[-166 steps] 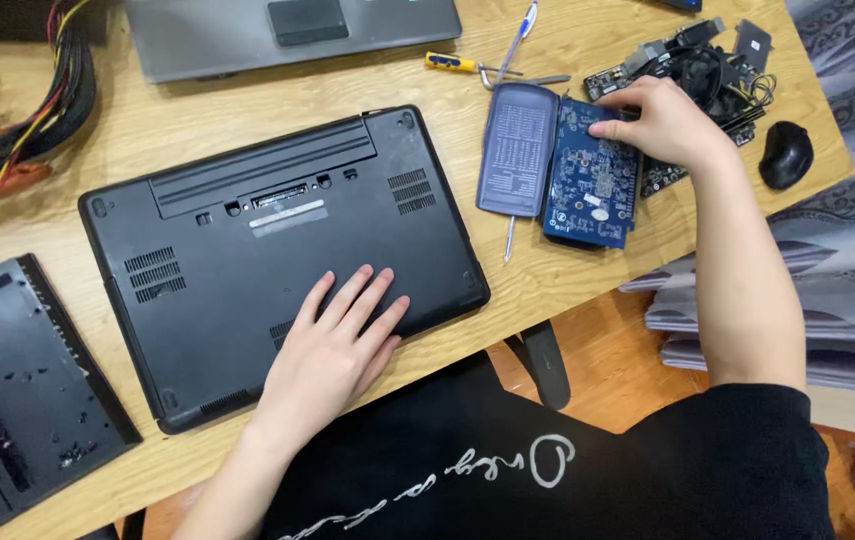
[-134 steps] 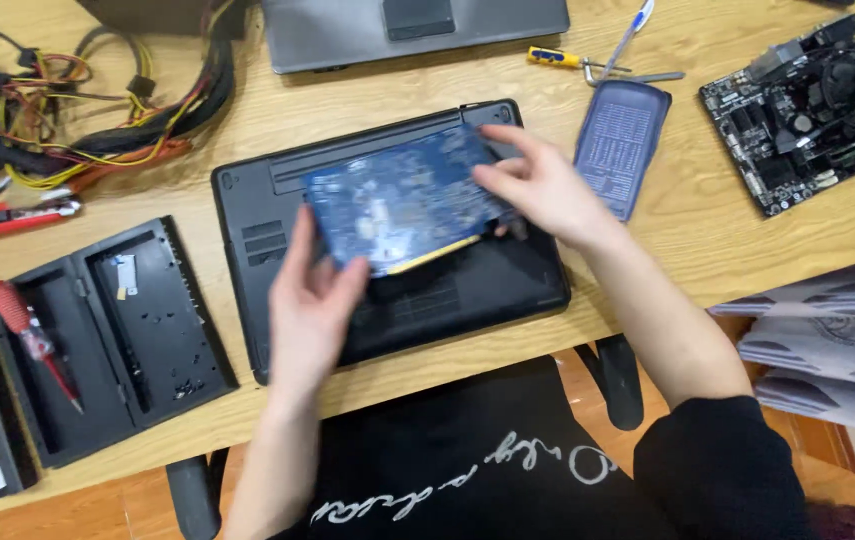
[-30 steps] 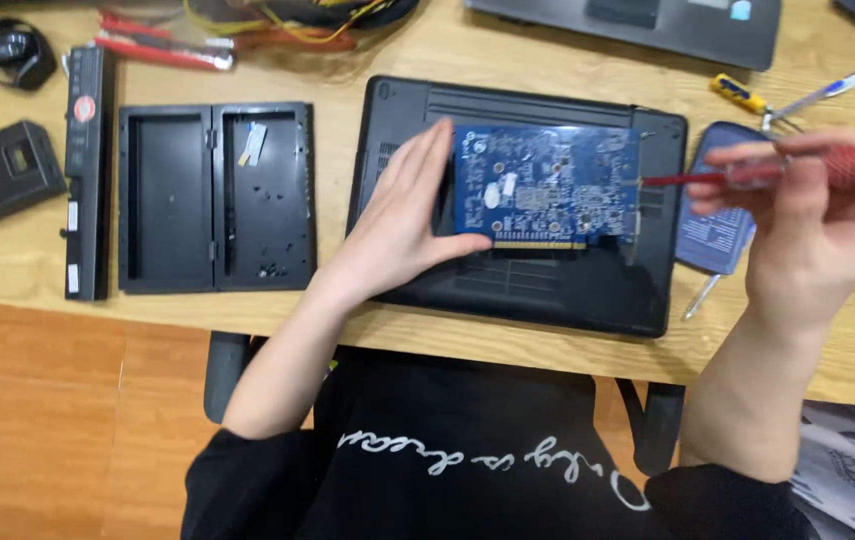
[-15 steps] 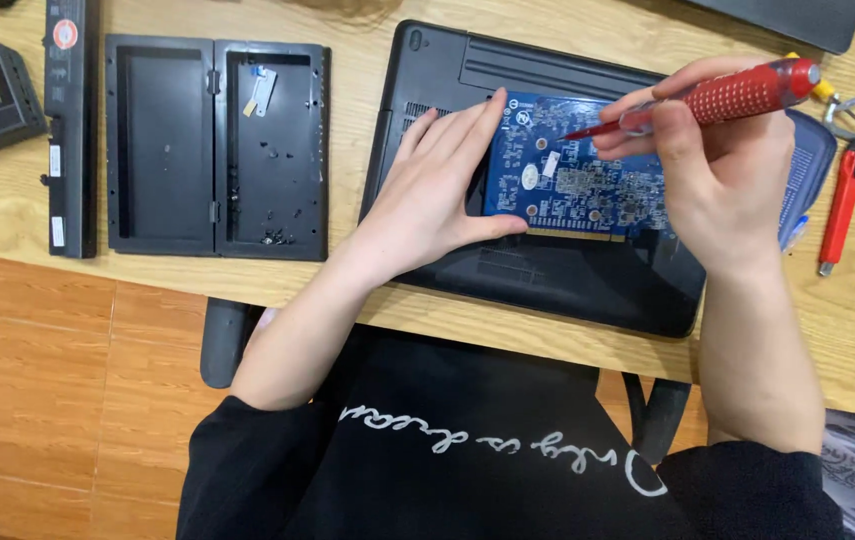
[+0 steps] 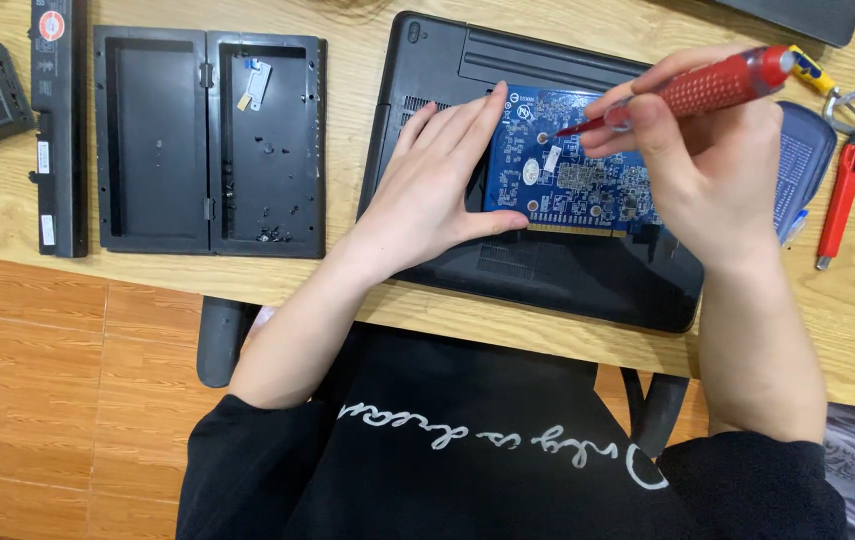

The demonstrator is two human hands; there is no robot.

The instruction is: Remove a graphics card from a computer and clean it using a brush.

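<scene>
While my left hand point(image 5: 427, 190) pins the blue circuit board point(image 5: 572, 175) flat on the upturned laptop point(image 5: 567, 275), my right hand point(image 5: 707, 150) (grip closed round the red screwdriver point(image 5: 717, 85)) has its tip at a board hole, unscrewing barely begun I judge.

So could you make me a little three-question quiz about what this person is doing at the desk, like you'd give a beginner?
1. True or false: the left hand rests flat against the blue circuit board.
2. What does the right hand hold?
A. a red screwdriver
B. a hammer
C. a paintbrush
3. Fill in: the blue circuit board lies on top of a black ____.

Key:
1. True. The fingers lie along the board's left edge and the thumb under its lower edge.
2. A. Its tip points down at the board.
3. Laptop. It lies closed on the wooden desk.
</scene>
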